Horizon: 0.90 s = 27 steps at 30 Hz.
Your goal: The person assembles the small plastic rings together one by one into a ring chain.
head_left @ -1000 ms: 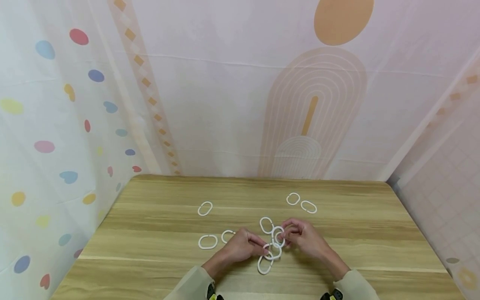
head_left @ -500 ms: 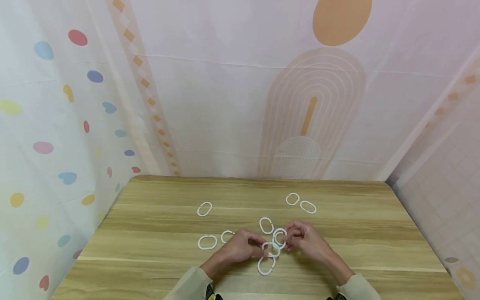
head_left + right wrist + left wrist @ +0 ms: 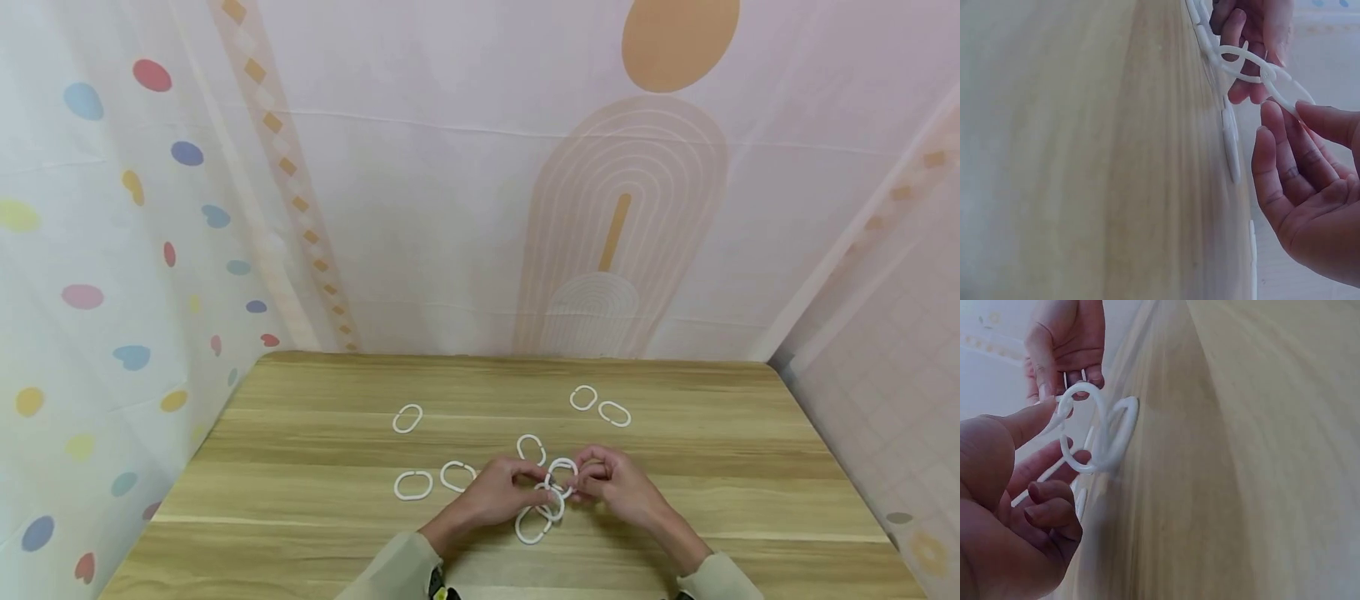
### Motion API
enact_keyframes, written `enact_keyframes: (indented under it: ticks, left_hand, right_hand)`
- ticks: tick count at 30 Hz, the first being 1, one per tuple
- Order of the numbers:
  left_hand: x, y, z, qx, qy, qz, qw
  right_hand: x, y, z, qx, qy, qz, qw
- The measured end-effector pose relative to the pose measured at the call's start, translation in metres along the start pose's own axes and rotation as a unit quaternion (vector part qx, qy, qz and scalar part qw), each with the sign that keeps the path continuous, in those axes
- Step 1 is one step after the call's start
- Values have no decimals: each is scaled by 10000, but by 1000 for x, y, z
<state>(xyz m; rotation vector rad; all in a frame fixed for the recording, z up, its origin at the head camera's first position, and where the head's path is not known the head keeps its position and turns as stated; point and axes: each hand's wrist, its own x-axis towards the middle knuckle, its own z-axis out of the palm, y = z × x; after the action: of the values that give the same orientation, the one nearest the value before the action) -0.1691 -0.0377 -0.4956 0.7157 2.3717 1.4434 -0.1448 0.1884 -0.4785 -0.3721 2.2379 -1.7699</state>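
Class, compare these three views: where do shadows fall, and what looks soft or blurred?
Head view: fairly even light, with a soft shadow on the tabletop below the right hand; left wrist view: wood grain smeared, a darker patch beside the left hand, the white ring clearer; right wrist view: grain also soft, tabletop darker towards its right edge.

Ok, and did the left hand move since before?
Yes. In the head view, the left hand has shifted right, away from the loose white ring lying just left of it; that ring was partly covered earlier and shows more fully now.
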Motion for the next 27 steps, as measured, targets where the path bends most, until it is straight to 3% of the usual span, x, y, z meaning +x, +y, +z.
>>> enact_keyframes:
  ticks: [5,18,27]
  left_hand:
    - [1,-1,4,-355,-170,68,9992]
    - [1,-4,3,-257,-164,207,9993]
    - [-4,-5,-3,-258,-389,127,9988]
  right_hand:
    - [-2,2,0,-142,10,81,9999]
    - [-4,7,-2,-62,-238,-73,9997]
    - [1,5,-8,-468,-175,173,9986]
